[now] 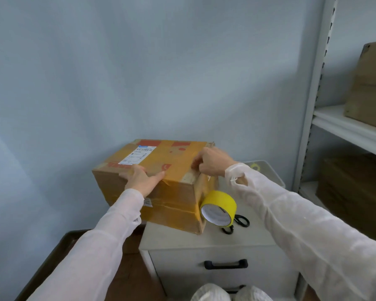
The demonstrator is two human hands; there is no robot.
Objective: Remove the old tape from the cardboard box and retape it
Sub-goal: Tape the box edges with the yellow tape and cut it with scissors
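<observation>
**Peeling starts at the box's right edge**

Nearest, at 6 o'clock, is the drawer handle [225, 264] on the front of the desk [204, 237], a small grey drawer unit. On its top, toward 4 o'clock from the box, black scissors [240, 221] lie flat. The yellow tape roll [223, 200] stands on edge just beside them and right against the box's near corner. Both look parked within reach for the retaping step, which has not begun.

The cardboard box [174, 198] sits on the desk, its left end overhanging the desk's edge. The old tape [161, 157], glossy and amber, covers much of the top and runs down the sides, with a shipping label [137, 156] toward 11 o'clock.

The left hand [142, 178] lies on the near top edge with its grip spread flat, probably to steady the overhanging box against the pull. At 2 o'clock from it, the right hand [211, 161] has its grip curled and pinching the old tape at the top right edge, where a bare patch of cardboard shows. This looks like early peeling, as most of the tape is in place.

Behind is a plain pale blue wall [139, 61]. At 3 o'clock stands a shelf [345, 127] carrying more brown boxes [369, 88].
</observation>
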